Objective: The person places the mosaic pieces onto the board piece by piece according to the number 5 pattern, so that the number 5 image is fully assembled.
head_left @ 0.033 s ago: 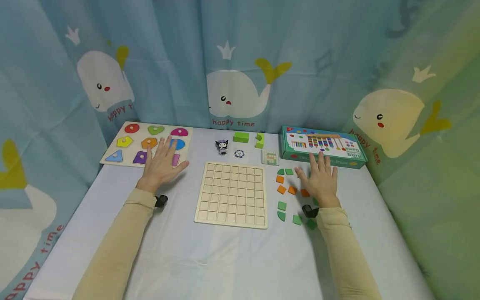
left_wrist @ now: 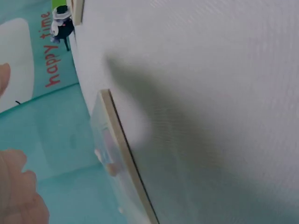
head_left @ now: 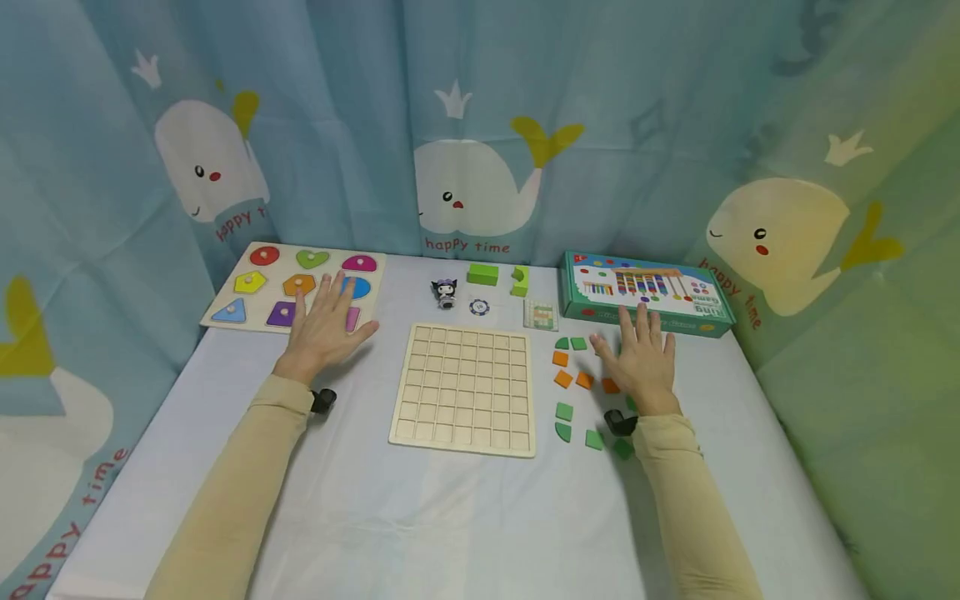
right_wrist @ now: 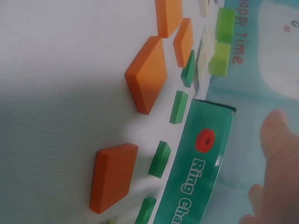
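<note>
My left hand [head_left: 318,329], fingers straight and spread, is held over the near right part of the knob puzzle board [head_left: 242,308]; its shadow falls on the cloth in the left wrist view. My right hand [head_left: 643,362], likewise spread and holding nothing, hovers over small tiles in front of the green box [head_left: 637,320]. Orange tiles [right_wrist: 117,172] and green tiles [right_wrist: 160,159] lie beneath it, a few partly hidden by the hand in the head view. Between both hands lies a wooden grid board [head_left: 465,387], its square cells bare.
Behind the grid board stand a black-and-white figurine [head_left: 446,293], a round blue-and-white chip [head_left: 478,307], green blocks [head_left: 482,274] and a patterned card [head_left: 541,315]. A whale-print curtain [head_left: 337,167] borders the white table [head_left: 420,525].
</note>
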### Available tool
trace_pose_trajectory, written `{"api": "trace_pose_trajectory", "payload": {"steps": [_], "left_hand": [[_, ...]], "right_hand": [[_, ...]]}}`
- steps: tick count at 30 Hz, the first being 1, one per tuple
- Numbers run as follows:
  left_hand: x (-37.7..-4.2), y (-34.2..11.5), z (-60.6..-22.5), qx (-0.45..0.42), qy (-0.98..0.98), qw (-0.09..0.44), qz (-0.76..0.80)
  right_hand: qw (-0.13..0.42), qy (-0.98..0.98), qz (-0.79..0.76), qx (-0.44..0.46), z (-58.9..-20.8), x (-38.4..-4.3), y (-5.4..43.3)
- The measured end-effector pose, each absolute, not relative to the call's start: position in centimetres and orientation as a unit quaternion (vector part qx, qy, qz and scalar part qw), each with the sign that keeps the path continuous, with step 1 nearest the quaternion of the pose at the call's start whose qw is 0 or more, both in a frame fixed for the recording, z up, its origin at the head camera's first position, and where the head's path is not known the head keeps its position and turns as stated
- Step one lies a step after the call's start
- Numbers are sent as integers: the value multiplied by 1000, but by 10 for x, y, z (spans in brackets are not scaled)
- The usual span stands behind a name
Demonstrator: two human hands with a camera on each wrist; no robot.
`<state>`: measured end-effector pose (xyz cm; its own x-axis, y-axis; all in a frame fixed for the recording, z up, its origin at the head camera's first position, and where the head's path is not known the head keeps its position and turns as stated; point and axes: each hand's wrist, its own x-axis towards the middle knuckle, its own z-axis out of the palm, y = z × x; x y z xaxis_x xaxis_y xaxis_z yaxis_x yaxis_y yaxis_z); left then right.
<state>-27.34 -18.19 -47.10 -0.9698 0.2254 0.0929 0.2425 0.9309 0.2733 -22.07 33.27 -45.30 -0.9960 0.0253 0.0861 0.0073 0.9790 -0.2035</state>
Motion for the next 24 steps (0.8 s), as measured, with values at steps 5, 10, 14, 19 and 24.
{"api": "trace_pose_trajectory", "payload": {"steps": [5, 10, 14, 19, 24], "left_hand": [[-258, -174, -467, -158, -961, 9, -226], [-220, -159, -465, -193, -944, -53, -262], [-191, -148, -466, -217, -942, -102, -237], [-166, -137, -471, -227, -940, -147, -209], [-156, -133, -476, -236, -939, -175, -180]], "right_hand": [[124, -982, 139, 43, -455, -221, 328], [180, -962, 154, 134, -454, -234, 312], [127, -968, 133, 172, -452, -247, 302], [50, -977, 100, 182, -453, -257, 298], [4, -982, 70, 174, -459, -264, 296]]}}
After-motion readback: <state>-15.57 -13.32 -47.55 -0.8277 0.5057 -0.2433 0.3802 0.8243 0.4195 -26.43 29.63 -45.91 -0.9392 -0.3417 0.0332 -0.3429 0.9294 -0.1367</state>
